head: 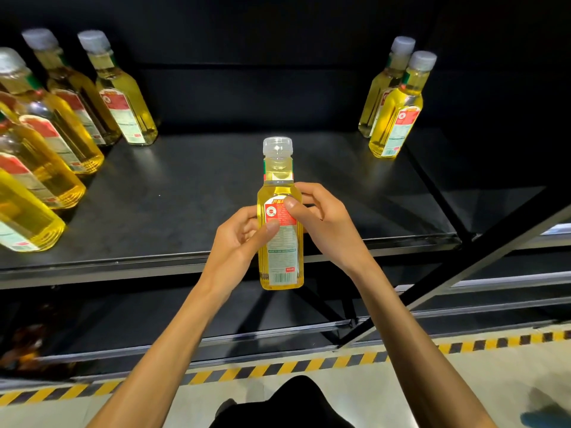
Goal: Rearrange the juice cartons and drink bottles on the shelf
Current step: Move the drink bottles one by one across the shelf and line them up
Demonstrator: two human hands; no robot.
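A yellow drink bottle is held upright over the front edge of the shelf, pinched at its label by the curled fingers of the left hand and right hand. Gripped so lightly, it could be let slip to the floor.

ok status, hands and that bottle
Left hand, right hand: both gripping bottle. Bottle upright, held before shelf. Left group, right pair stand aside, nothing in the way.
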